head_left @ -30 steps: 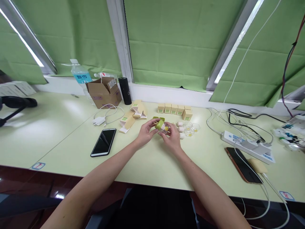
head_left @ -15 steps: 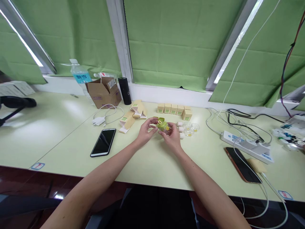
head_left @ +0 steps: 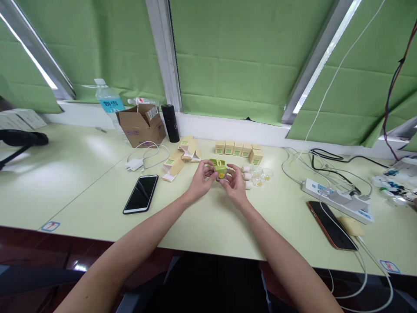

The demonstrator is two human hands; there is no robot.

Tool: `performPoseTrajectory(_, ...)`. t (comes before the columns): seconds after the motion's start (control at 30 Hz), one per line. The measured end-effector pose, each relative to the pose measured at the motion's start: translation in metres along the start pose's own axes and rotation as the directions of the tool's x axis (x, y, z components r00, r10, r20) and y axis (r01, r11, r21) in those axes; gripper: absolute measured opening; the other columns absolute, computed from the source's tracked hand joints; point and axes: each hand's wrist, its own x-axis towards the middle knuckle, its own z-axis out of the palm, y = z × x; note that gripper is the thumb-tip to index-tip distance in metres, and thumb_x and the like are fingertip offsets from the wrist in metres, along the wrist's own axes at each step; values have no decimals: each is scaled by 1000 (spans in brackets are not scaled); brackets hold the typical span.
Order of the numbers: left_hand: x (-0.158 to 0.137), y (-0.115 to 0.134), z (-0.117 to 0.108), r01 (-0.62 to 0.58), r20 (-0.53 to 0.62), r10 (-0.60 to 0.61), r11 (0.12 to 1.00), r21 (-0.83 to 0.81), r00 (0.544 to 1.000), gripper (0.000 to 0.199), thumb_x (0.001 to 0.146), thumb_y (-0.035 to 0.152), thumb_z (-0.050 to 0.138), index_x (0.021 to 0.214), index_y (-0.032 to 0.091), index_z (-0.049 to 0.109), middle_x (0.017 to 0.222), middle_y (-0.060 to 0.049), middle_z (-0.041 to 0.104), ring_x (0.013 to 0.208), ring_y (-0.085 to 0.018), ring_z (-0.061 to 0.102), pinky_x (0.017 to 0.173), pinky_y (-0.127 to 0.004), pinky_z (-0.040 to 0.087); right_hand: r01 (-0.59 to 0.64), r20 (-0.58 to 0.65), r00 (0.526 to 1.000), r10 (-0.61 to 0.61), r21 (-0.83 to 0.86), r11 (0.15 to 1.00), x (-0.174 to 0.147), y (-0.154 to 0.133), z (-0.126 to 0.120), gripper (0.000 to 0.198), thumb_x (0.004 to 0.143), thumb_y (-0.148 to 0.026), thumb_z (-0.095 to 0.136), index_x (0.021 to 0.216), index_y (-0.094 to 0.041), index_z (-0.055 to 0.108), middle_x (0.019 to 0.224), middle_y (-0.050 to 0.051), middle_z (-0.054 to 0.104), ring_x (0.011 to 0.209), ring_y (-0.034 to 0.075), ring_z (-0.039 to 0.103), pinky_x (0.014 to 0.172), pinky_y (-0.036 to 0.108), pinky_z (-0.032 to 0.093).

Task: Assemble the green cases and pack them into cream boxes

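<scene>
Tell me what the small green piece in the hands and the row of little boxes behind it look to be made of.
Small green piece: likely plastic, smooth and slightly glossy, evenly lime-coloured with a yellow spot. Little boxes: apparently matte tan cardboard, with crisp folded edges and a green square label on each front.

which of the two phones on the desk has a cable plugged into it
The phone with the brown rim, right of the right hand; a white cable runs to its near end. The black phone on the left lies unplugged.
</scene>
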Motion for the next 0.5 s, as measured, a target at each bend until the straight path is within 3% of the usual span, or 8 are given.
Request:
performPoseTrajectory(0.23, 2, -2, 0, -20, 29, 21, 999, -38, 999, 49, 92, 56, 71, 119, 22, 49, 99, -7, 71, 91, -19, 72, 84, -35, 57, 8, -16, 1000, -8, -2, 1000, 3, 2, -3, 64, 87, -57, 78, 138, -33, 47, 125, 8, 63, 92, 20, 73, 94, 48, 65)
performPoseTrajectory(0.5, 0, 4, -2, -59, 45, 58, 998, 19, 997, 40, 92, 48, 74, 117, 21, 58, 100, -6, 66, 94, -17, 66, 87, -31, 57, 24, 20, 1000, -24, -40, 999, 3, 0, -5, 55, 87, -55, 78, 135, -33, 59, 126, 7, 61, 91, 19, 70, 97, 45, 64)
